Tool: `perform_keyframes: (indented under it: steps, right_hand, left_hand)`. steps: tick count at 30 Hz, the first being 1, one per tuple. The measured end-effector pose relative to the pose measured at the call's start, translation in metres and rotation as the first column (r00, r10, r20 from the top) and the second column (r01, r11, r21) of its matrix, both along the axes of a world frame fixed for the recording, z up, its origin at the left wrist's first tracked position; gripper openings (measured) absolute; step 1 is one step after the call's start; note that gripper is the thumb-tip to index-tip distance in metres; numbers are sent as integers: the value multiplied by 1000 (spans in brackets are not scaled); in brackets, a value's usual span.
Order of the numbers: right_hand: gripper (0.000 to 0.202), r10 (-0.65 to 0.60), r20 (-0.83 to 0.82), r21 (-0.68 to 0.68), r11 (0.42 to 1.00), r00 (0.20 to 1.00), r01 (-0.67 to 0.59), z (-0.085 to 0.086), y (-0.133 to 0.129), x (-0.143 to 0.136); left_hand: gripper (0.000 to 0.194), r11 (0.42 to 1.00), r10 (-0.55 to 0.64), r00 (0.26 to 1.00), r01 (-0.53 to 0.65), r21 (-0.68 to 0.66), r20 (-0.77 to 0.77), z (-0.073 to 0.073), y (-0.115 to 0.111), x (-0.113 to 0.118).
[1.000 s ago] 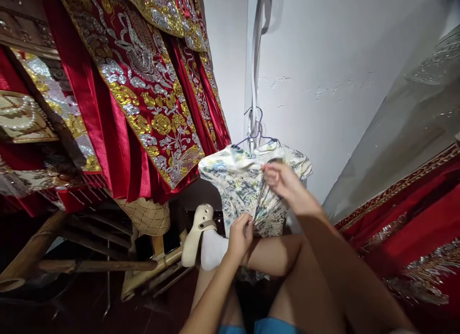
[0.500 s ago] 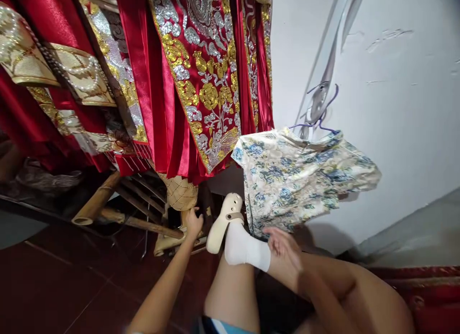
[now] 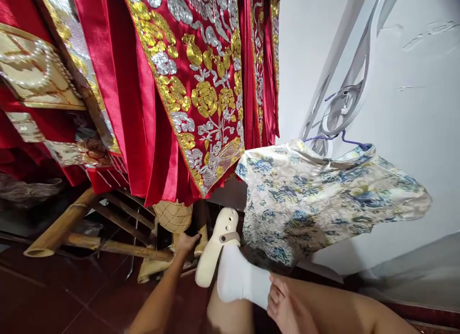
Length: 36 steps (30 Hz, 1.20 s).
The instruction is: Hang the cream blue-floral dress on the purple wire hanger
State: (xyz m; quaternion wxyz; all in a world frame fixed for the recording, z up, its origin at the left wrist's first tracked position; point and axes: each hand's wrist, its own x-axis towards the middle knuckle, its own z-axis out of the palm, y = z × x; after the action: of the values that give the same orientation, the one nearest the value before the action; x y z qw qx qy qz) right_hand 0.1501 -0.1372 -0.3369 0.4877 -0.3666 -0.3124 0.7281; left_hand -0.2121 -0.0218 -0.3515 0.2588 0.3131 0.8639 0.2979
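A white sock [image 3: 242, 276] covers the foot of my raised leg, crossed over the other knee. My right hand [image 3: 283, 303] is at the sock's top edge, fingers curled in and closed on the cuff. On the toes of that foot sits a cream clog [image 3: 217, 247] with a taupe strap; its heel part hangs away from the sock. My left hand [image 3: 185, 243] reaches down to a bamboo frame [image 3: 168, 255] below a woven, netted round piece [image 3: 174, 215]. It appears wrapped on the frame, thumb stretched to the right, with the other fingers partly hidden.
A red costume with gold and silver sequins [image 3: 204, 99] hangs in front. A floral blouse [image 3: 305, 200] on a purple hanger [image 3: 345, 137] hangs against the white wall at right. Cream cuffs with pearl strings [image 3: 39, 70] and a thick bamboo pole [image 3: 64, 221] are at left.
My right hand has moved from over the shin to the sock's cuff and closed there. My left hand stays by the bamboo frame. The view has come closer to the costume and blouse.
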Motion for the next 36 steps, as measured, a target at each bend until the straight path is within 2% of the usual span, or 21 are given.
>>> perform_keyframes:
  steps: [3,6,7,9,10,12,15,17,20,23,27,30,36]
  right_hand:
    - [48,-42,-129,-149,989,991,22,16,5,1]
    - [50,-47,-219,-250,968,975,-10,37,7,-13]
    - [50,-30,-209,-245,969,977,-23,44,5,-22]
    - [51,32,-166,-200,978,986,-66,58,-3,-45]
    - [51,67,-154,-179,979,986,-95,64,-8,-56]
    - [53,61,-176,-196,976,983,-95,74,-19,-76]
    - [54,-152,-231,-340,938,961,67,86,-31,-87]
    - [51,-284,-228,-401,899,931,177,94,-35,-80]
    - [47,-329,-225,-424,881,917,212,107,-37,-59]
    - [45,-323,-234,-395,894,917,214,117,-38,-41]
    - [42,-244,-306,-349,928,920,130,126,-42,-27]
    - [44,-224,-345,-349,932,911,97,131,-47,-20]
    - [39,-235,-409,-305,946,882,111,128,-52,-10]
  left_hand:
    - [62,993,76,991,-86,82,114,5,-26,0]
    - [70,980,79,969,-119,161,236,11,-86,22]
    - [74,969,67,957,-130,210,281,14,-109,36]
    - [81,876,10,891,-226,425,453,22,-153,72]
    - [82,854,-44,883,-209,476,467,28,-171,93]
    - [89,830,-242,872,-40,556,425,41,-193,134]
    - [95,768,-373,872,100,632,316,64,-198,182]
    - [98,744,-448,863,216,632,233,77,-193,199]
    - [97,696,-546,829,369,616,121,91,-188,212]
    - [95,641,-620,781,452,620,72,103,-191,220]
    - [87,621,-641,761,444,646,94,119,-198,228]
    - [80,618,-642,757,413,669,125,128,-202,231]
    - [79,632,-682,697,410,658,221,131,-201,235]
